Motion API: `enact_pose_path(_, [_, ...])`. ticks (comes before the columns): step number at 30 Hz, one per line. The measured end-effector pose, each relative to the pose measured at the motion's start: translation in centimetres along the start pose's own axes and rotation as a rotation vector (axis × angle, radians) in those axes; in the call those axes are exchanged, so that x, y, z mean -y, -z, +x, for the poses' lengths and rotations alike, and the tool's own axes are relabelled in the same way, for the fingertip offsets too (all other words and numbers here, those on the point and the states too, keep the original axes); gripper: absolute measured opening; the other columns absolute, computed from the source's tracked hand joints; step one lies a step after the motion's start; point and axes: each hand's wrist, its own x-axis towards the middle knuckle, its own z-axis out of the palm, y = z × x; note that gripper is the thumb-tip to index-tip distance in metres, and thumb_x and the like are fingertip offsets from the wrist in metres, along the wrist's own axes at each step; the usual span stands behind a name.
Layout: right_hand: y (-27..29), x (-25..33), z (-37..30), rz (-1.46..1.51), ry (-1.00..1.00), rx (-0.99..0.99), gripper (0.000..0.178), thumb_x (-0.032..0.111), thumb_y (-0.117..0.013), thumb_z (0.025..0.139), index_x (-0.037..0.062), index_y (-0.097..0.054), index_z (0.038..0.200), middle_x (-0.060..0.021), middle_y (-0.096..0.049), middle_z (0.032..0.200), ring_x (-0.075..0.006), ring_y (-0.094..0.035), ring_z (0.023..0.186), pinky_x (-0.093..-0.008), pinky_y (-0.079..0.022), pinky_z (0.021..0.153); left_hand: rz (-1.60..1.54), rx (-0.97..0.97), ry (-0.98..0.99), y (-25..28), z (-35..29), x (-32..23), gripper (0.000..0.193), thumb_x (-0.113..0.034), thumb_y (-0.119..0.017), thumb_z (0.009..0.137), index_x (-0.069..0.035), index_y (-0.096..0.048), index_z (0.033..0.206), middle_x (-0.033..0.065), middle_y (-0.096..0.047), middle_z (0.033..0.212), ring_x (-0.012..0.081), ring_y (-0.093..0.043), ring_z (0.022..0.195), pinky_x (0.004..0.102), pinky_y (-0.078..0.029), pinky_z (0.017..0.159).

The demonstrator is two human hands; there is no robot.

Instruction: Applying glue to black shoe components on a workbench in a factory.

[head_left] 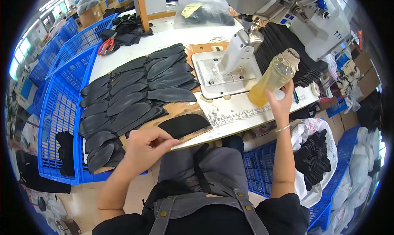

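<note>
At far left: blue plastic crate (57, 141), lattice-walled, beside the white table. Red-handled scissors (106, 44) near its far end. Next, overlapping rows of leaf-shaped black pieces (135, 87), glossy. Left hand (148, 148) at the table's near edge: fingers curled, thumb laid forward, tip near a matte black curved piece (184, 125) on a brown board (188, 109). Nothing seen in its grasp; underside hidden, cannot tell.

Beyond, a clear plastic bag (215, 10) with 1 yellow note (190, 10), its marks too small to read. Right of these, a white sewing-machine post (238, 50); below it, a printed ruler scale (246, 114) along the tabletop. A bottle of yellow liquid (269, 79) stands on the table. Right hand (281, 102) at its lower part, half open, thumb touching; firmness of hold: cannot tell. Dark lettering on the machine head (328, 29).
</note>
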Motion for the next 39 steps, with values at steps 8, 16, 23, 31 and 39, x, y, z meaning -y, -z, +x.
enact_pose_path(8, [-2.9, 4.4, -5.3, -0.028, 0.303, -0.003, 0.065, 0.008, -0.075, 0.064, 0.0023, -0.043, 0.12, -0.0162, -0.051, 0.113, -0.0292, -0.051, 0.104, -0.0367, -0.041, 0.09, -0.439, 0.102, -0.001, -6.8, 2.3, -1.1, 0.09, -0.023, -0.078, 0.069, -0.004, -0.024, 0.139, 0.0167, -0.045, 0.127, 0.019, -0.053, 0.104, 0.0313, -0.048, 0.081])
enact_pose_path(16, [-2.8, 10.6, -10.8, -0.016, 0.211, 0.085, 0.06, 0.01, -0.073, 0.069, -0.0001, -0.043, 0.12, -0.0188, -0.047, 0.119, -0.0339, -0.048, 0.107, -0.0406, -0.04, 0.091, -0.531, -0.196, -0.17, -11.1, 3.8, -2.6, 0.077, -0.025, -0.081, 0.059, 0.0, -0.042, 0.121, 0.0169, -0.059, 0.107, 0.0273, -0.06, 0.099, 0.0334, -0.046, 0.086])
enact_pose_path(23, [0.6, 9.8, -17.6, 0.249, 0.241, 0.357, 0.037, 0.021, -0.06, 0.08, -0.0036, -0.048, 0.105, -0.0169, -0.05, 0.108, -0.0244, -0.049, 0.089, -0.0325, -0.04, 0.077, -0.495, -0.32, -0.195, -11.8, 3.3, -2.9, 0.078, -0.022, -0.085, 0.056, -0.003, -0.042, 0.119, 0.0116, -0.061, 0.099, 0.018, -0.061, 0.092, 0.031, -0.047, 0.082])
enact_pose_path(31, [-2.8, 14.1, -12.8, 1.594, -0.714, 0.272, 0.093, 0.06, -0.056, 0.077, 0.0058, -0.017, 0.142, -0.0147, -0.02, 0.146, -0.0315, -0.023, 0.134, -0.0464, -0.02, 0.109, -1.247, -0.137, -0.313, -14.7, 2.5, -2.1, 0.076, -0.014, -0.08, 0.065, -0.006, -0.037, 0.127, 0.0115, -0.048, 0.126, 0.0174, -0.046, 0.117, 0.0322, -0.037, 0.096])
enact_pose_path(39, [-1.9, 13.3, -8.8, 1.147, -0.335, 0.027, 0.081, 0.048, -0.062, 0.074, 0.0153, -0.026, 0.139, -0.0148, -0.03, 0.14, -0.0375, -0.027, 0.131, -0.0539, -0.021, 0.107, -0.61, 0.049, -0.091, -9.9, 0.0, 1.2, 0.03, -0.011, -0.068, 0.077, -0.002, -0.059, 0.104, 0.0101, -0.061, 0.103, 0.0187, -0.06, 0.092, 0.0308, -0.047, 0.079])
